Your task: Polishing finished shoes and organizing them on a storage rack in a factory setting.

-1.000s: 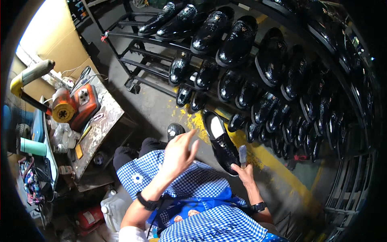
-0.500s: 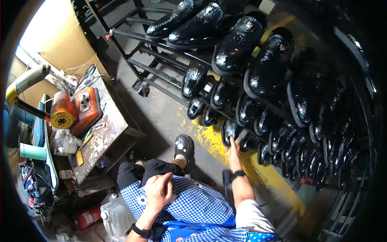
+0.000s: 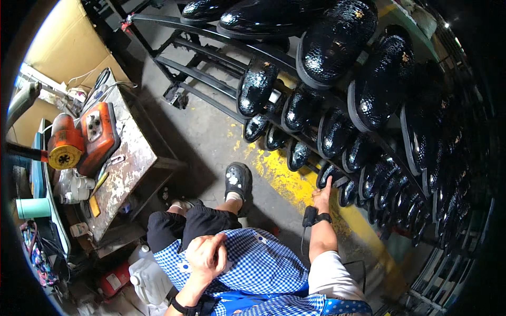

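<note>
My right hand point(image 3: 320, 197) reaches down to the lowest row of a black metal rack point(image 3: 211, 39). Its fingertips rest against a small glossy black shoe point(image 3: 333, 175) there; the grip itself is hidden behind the hand. A black band with a dangling cord sits on that wrist. My left hand point(image 3: 207, 257) lies loosely curled on my blue checked apron point(image 3: 263, 266) and holds nothing. Several more shiny black shoes point(image 3: 337, 42) fill the rack's upper rows.
A worn workbench point(image 3: 126, 163) at the left carries an orange power tool point(image 3: 97, 134), cables and small bottles. A white jug point(image 3: 145, 276) and a red can point(image 3: 113, 279) stand below it. My foot in a black clog point(image 3: 238, 179) rests on grey concrete with yellow paint point(image 3: 284, 179).
One second ago my right hand held a black shoe near my lap, left hand raised over it. The right hand has gone out to the rack's bottom row and the left dropped onto the apron.
</note>
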Demonstrator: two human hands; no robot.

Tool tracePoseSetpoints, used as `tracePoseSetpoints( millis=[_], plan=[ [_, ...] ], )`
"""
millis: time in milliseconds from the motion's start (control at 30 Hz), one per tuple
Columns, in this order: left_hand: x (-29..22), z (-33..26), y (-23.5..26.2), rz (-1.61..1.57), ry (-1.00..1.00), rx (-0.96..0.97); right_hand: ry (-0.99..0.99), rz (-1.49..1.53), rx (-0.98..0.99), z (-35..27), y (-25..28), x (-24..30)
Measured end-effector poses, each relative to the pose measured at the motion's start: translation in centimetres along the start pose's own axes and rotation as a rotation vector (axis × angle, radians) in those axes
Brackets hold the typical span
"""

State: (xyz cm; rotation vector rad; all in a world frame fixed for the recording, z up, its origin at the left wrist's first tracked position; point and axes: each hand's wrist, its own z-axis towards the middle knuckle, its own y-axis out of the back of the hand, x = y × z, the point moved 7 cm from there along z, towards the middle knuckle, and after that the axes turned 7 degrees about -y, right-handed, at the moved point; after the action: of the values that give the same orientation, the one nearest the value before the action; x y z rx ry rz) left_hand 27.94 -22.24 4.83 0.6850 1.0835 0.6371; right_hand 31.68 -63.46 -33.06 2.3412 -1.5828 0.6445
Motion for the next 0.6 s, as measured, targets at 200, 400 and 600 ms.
tracePoseSetpoints(
  millis=[200, 400, 600],
  plan=[
    [-0.5, 0.2, -0.3, -0.032, -0.015, -0.008, -0.083, -0.031, 0.051, -3.5, 2.1, 1.3],
    [-0.6, -0.1, 0.0, -0.019, -0.009, -0.025, -0.242, -0.126, 0.310, -13.1, 10.3, -0.9],
    [-0.8, -0.3, -0.2, -0.023, -0.014, -0.038, -0.367, -0.382, 0.212, -17.6, 18.2, -2.0]
  ],
)
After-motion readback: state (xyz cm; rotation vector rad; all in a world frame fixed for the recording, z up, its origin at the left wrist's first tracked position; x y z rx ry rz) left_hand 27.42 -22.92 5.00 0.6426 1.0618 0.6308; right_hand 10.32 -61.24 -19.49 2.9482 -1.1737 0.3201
